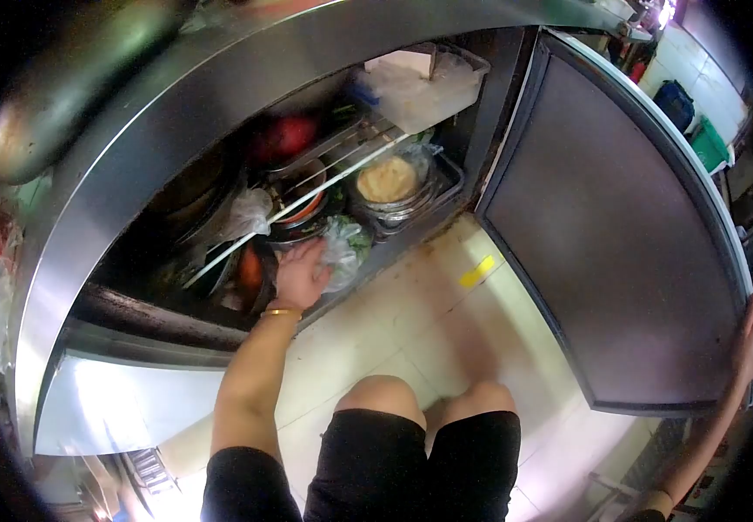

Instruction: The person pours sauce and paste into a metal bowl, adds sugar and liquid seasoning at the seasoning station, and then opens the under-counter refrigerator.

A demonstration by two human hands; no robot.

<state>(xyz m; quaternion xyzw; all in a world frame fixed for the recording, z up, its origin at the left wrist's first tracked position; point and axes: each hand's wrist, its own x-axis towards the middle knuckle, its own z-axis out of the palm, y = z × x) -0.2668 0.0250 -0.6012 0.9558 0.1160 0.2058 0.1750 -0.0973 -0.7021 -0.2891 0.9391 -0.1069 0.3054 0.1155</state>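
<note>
My left hand (303,275) reaches into the bottom of an open under-counter fridge (176,100), fingers stretched out and apart. Just right of it, a clear plastic bag with something green inside (343,248) lies against or very near the fingers; contact is hard to make out. Left of the hand sits a dark container with orange-red contents (249,271). At the far right edge of the view, my right hand (751,337) is closed around the outer edge of the swung-open fridge door (629,235).
Round metal bowls, one with pale yellow food (387,180), stand deeper right. A white-edged wire shelf (342,174) crosses above, carrying a translucent tub (429,91) and a red item (285,136). A second door (133,396) hangs at lower left. Tiled floor (429,348) lies below.
</note>
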